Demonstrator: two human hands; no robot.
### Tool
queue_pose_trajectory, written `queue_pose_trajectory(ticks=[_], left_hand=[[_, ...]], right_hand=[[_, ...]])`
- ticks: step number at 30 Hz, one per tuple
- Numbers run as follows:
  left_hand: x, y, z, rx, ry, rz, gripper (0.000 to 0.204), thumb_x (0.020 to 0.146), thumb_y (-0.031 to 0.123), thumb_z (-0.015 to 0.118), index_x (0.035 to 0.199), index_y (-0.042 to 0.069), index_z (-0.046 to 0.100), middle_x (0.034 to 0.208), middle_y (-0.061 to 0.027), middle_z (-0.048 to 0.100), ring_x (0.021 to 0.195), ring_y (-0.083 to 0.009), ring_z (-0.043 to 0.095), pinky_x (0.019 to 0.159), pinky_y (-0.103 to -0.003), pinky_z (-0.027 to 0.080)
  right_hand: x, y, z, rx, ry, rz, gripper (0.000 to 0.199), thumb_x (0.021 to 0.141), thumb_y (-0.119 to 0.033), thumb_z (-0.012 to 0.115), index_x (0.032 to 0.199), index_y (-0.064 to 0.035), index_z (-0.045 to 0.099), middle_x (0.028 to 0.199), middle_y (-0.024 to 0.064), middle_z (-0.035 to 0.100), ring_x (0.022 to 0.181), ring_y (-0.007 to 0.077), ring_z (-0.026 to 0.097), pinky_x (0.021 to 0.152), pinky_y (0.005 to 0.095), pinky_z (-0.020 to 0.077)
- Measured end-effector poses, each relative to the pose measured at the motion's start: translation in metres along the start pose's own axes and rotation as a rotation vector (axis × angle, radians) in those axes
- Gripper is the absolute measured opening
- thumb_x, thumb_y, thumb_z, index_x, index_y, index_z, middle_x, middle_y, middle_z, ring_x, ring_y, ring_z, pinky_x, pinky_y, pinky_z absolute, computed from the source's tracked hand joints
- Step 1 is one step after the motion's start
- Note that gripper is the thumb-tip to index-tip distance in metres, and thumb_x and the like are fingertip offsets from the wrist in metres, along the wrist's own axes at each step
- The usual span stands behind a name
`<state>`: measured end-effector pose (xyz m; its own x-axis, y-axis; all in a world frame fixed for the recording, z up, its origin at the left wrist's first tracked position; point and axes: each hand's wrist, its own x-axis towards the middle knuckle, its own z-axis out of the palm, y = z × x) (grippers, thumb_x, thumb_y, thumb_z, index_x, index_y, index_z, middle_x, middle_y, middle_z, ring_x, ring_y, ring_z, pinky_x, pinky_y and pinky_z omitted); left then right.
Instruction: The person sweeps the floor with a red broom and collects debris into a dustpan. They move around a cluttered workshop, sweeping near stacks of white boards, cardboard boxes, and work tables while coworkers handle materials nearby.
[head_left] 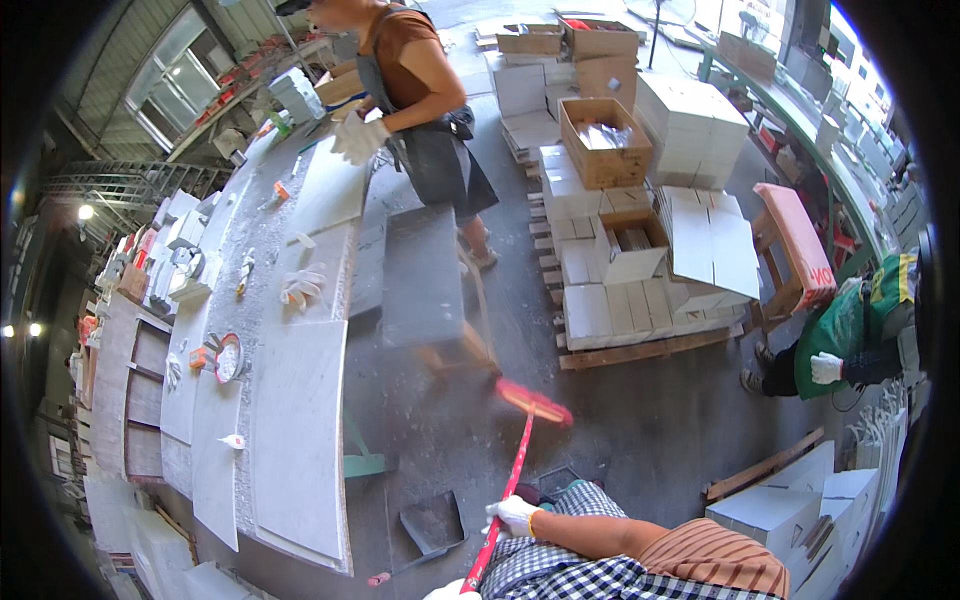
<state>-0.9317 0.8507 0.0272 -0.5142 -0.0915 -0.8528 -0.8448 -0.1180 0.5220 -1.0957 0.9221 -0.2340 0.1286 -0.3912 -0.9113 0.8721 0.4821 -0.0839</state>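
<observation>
A broom (522,440) with a red pole and pink-red bristles slants forward from my body, its head low over the dusty grey floor. My right hand (515,515), in a white glove, is closed around the lower part of the pole. At the bottom edge my left hand (452,592), also gloved in white, grips the pole nearer its top; most of that hand is cut off. Left of the broom, a dark dustpan (433,522) lies on the floor, with a pink-tipped handle.
On my left runs a long worktable with pale slabs (300,430), a bowl (229,358) and loose gloves (302,287). Ahead, a person (425,110) stands beside a grey-topped bench (422,280). Stacked white boxes (620,310) fill a pallet; another person (850,340) is at right.
</observation>
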Motion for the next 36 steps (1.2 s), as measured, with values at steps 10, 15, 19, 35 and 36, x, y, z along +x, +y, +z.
queue_pose_trajectory(ticks=[10,15,19,35,36], left_hand=[[0.065,0.105,-0.044,0.548,0.153,-0.091,0.050,0.092,0.042,0.054,0.133,0.014,0.050,0.111,-0.0210,0.066,0.091,-0.0385,0.067,0.082,-0.047,0.053],[0.119,0.168,-0.059,0.593,0.168,-0.193,0.055,0.089,0.052,0.054,0.132,0.019,0.044,0.106,-0.0212,0.070,0.099,-0.0457,0.066,0.088,-0.053,0.049],[0.148,0.237,-0.065,0.586,0.178,-0.208,0.049,0.090,0.050,0.053,0.127,0.020,0.046,0.100,-0.0249,0.069,0.099,-0.0485,0.065,0.086,-0.056,0.048],[0.249,0.340,-0.153,0.642,0.180,-0.016,0.031,0.091,0.034,0.054,0.114,0.016,0.063,0.128,-0.0257,0.060,0.098,-0.0417,0.067,0.081,-0.052,0.054],[0.247,0.351,-0.159,0.603,0.225,-0.039,0.035,0.091,0.038,0.054,0.117,0.015,0.062,0.124,-0.0249,0.062,0.099,-0.0416,0.067,0.081,-0.052,0.054]], right_hand=[[-0.031,-0.177,0.006,0.167,-0.082,-0.271,0.007,0.096,-0.014,0.059,0.095,-0.0085,0.054,0.079,0.0083,0.060,0.080,0.0341,0.068,0.075,0.0583,0.0562],[-0.022,-0.257,0.000,0.192,-0.091,-0.236,0.008,0.097,-0.014,0.059,0.095,-0.0086,0.054,0.080,0.0081,0.059,0.082,0.0333,0.066,0.075,0.0575,0.0563],[-0.018,-0.326,-0.014,0.201,-0.136,-0.166,0.009,0.097,-0.015,0.059,0.095,-0.0078,0.054,0.079,0.0085,0.058,0.081,0.0318,0.065,0.076,0.0565,0.0556],[0.027,-0.494,-0.008,0.264,-0.077,-0.093,0.008,0.096,-0.011,0.055,0.098,-0.0046,0.052,0.078,0.0105,0.057,0.080,0.0336,0.063,0.079,0.0584,0.0518],[0.028,-0.503,-0.007,0.265,-0.082,-0.100,0.008,0.096,-0.011,0.055,0.098,-0.0044,0.051,0.077,0.0106,0.057,0.079,0.0342,0.063,0.078,0.0595,0.0521]])
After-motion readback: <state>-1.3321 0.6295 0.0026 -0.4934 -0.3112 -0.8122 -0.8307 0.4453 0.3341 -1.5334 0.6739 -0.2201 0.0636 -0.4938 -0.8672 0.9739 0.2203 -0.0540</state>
